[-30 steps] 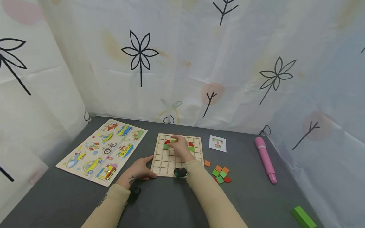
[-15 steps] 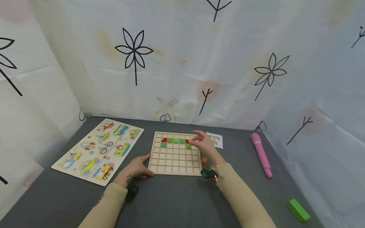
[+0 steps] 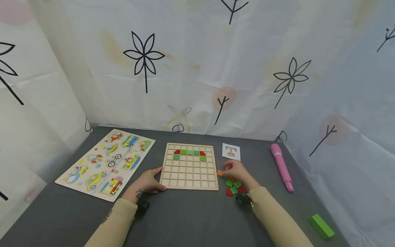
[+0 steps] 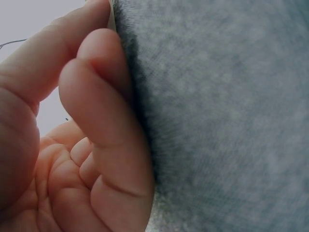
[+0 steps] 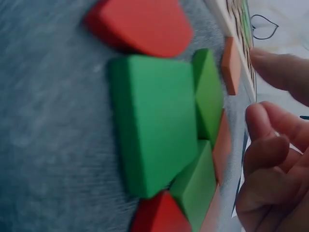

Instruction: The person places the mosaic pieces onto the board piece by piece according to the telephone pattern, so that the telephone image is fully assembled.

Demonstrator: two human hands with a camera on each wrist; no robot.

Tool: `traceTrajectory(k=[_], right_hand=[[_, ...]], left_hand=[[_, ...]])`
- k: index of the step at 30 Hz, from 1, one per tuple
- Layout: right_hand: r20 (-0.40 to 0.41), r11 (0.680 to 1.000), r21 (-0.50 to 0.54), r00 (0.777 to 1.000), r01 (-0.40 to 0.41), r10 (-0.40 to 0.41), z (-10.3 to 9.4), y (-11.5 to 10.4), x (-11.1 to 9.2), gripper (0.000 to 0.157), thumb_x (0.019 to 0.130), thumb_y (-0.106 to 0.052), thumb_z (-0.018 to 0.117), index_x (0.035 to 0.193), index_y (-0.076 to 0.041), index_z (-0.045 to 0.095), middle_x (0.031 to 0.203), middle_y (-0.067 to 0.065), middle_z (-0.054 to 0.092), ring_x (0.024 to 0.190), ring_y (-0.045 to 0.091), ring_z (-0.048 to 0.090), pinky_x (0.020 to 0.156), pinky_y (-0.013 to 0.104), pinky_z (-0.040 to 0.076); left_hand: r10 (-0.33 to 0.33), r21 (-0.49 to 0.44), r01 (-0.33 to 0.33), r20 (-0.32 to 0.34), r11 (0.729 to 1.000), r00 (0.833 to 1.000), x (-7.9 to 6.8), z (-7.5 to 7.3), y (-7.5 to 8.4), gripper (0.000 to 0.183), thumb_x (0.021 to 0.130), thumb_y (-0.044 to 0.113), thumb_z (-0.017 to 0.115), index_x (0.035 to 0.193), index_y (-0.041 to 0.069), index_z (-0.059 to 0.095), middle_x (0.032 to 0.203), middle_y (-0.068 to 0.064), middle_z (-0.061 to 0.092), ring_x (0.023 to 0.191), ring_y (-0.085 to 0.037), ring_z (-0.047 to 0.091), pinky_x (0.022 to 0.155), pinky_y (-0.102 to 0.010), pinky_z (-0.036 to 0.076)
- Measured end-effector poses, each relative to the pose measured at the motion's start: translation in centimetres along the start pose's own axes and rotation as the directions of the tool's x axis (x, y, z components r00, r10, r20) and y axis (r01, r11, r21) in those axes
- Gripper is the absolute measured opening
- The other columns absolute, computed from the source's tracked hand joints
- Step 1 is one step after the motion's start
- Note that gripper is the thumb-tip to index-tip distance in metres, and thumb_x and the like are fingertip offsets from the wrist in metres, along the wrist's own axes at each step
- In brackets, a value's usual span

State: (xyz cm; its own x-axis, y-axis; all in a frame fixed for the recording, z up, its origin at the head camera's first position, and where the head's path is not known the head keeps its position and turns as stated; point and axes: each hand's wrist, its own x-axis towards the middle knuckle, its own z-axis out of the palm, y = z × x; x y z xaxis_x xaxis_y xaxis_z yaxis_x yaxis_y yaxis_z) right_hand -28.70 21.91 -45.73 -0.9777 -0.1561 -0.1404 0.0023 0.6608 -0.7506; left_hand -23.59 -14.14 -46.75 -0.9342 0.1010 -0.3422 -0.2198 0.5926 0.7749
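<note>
A wooden grid board lies on the dark table, with red and green pieces set along its upper rows. My left hand rests at its lower left corner, forefinger against the left edge and thumb at the bottom edge. In the left wrist view the other fingers are bent. To the board's right, my right hand hovers over loose pieces, thumb and fingertips apart and nothing between them. Nearest its fingertips is an orange square. Green squares and a red rounded piece lie below it.
A picture card lies behind the right hand. At left is a wooden vehicle puzzle. A pink microphone-shaped toy and a green block lie at right. White patterned curtains border the table.
My right hand has moved from the board's upper rows, rightward past the red piece, down to the loose pieces. My left hand stays at the board's corner. The head view has shifted slightly.
</note>
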Motion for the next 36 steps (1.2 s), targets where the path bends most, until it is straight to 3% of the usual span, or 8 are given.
traceTrajectory(k=[5,8,16,20,26,30,36], right_hand=[[0.0,0.994,-0.108,1.0,-0.009,0.009,0.4,0.2,-0.1,0.035,0.069,-0.007,0.078,0.1,0.003,0.066,0.076,0.007,0.057,0.063,0.015,0.049,0.055,0.028,0.042],[-0.004,0.988,-0.154,1.0,-0.01,0.01,0.5,-0.1,-0.3,0.032,0.068,-0.006,0.078,0.096,0.002,0.067,0.075,0.007,0.058,0.062,0.015,0.05,0.054,0.027,0.043],[-0.038,0.989,-0.136,0.998,-0.061,0.056,0.6,-0.4,-0.2,0.021,0.072,-0.008,0.074,0.091,-0.002,0.068,0.083,0.008,0.062,0.065,0.017,0.054,0.054,0.03,0.045],[-0.087,0.998,-0.055,0.996,-0.042,0.037,0.4,-1.1,0.4,0.019,0.076,-0.007,0.068,0.093,0.0,0.062,0.087,0.01,0.061,0.066,0.017,0.051,0.055,0.029,0.044],[-0.101,0.987,0.163,0.995,0.01,0.007,0.8,-3.4,1.9,0.028,0.081,-0.007,0.062,0.108,0.001,0.055,0.069,0.008,0.056,0.051,0.015,0.042,0.053,0.031,0.038],[-0.094,0.956,0.293,0.996,0.026,0.002,2.3,-5.0,3.6,0.03,0.08,-0.004,0.062,0.109,0.001,0.056,0.071,0.009,0.056,0.049,0.014,0.038,0.053,0.032,0.037],[-0.039,0.939,0.343,0.999,0.023,-0.011,5.1,-6.8,5.4,0.031,0.081,-0.003,0.063,0.111,0.0,0.059,0.081,0.01,0.062,0.049,0.016,0.045,0.048,0.028,0.036]], left_hand=[[-0.011,0.004,0.011,-0.01,1.0,1.0,0.3,0.1,-0.2,0.093,0.067,0.011,0.082,0.145,0.014,0.032,0.122,-0.018,0.05,0.05,-0.015,0.054,0.05,-0.026,0.047],[-0.009,0.003,0.009,-0.009,1.0,1.0,0.4,0.2,-0.2,0.093,0.067,0.011,0.082,0.145,0.013,0.032,0.124,-0.019,0.049,0.05,-0.015,0.054,0.05,-0.026,0.047],[-0.01,0.0,0.01,-0.01,1.0,1.0,0.4,0.1,-0.3,0.092,0.067,0.009,0.081,0.145,0.013,0.033,0.129,-0.022,0.045,0.05,-0.015,0.055,0.05,-0.026,0.048],[-0.01,0.003,0.01,-0.009,1.0,1.0,0.3,0.1,-0.2,0.093,0.067,0.01,0.082,0.145,0.012,0.032,0.128,-0.022,0.046,0.05,-0.015,0.055,0.05,-0.026,0.048],[-0.006,-0.003,0.006,-0.009,1.0,1.0,0.4,0.1,-0.3,0.094,0.066,0.009,0.082,0.145,0.012,0.032,0.122,-0.02,0.049,0.05,-0.015,0.055,0.05,-0.026,0.048],[0.0,0.001,0.0,-0.011,1.0,1.0,0.4,0.0,-0.3,0.093,0.066,0.009,0.082,0.145,0.012,0.032,0.123,-0.021,0.049,0.05,-0.015,0.055,0.05,-0.027,0.048],[0.005,-0.001,-0.005,-0.01,1.0,1.0,0.3,0.1,-0.4,0.092,0.067,0.01,0.082,0.145,0.012,0.032,0.127,-0.022,0.046,0.05,-0.015,0.055,0.05,-0.027,0.048]])
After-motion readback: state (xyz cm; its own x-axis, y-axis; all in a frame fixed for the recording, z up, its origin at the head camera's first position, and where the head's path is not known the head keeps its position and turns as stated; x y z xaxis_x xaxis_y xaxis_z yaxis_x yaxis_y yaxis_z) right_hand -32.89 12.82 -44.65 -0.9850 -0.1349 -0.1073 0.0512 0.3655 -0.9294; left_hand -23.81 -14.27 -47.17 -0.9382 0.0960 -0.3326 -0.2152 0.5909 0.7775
